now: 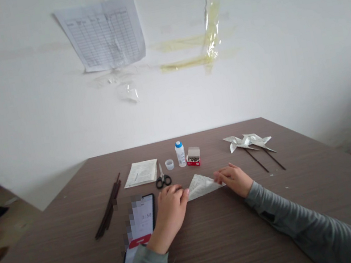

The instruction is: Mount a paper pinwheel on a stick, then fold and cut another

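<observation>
A sheet of printed paper point(200, 187), folded into a triangle, lies on the table between my two hands. My left hand point(171, 209) is closed at the paper's left corner, with its thumb against the edge. At the right corner my right hand point(235, 179) pinches the paper between thumb and fingers. Black-handled scissors point(163, 180) rest just beyond my left hand, blades pointing away. A phone point(141, 228) showing a timer lies left of my left wrist, partly behind the sleeve.
Beyond the paper stand a blue-capped bottle point(180, 154), a small round cup point(169, 164) and a red box point(193, 157) of small metal pieces. Left are stacked paper sheets point(141, 173) and dark sticks point(108, 209). Paper pinwheels point(248, 141) on sticks lie right. A wall borders the table's back.
</observation>
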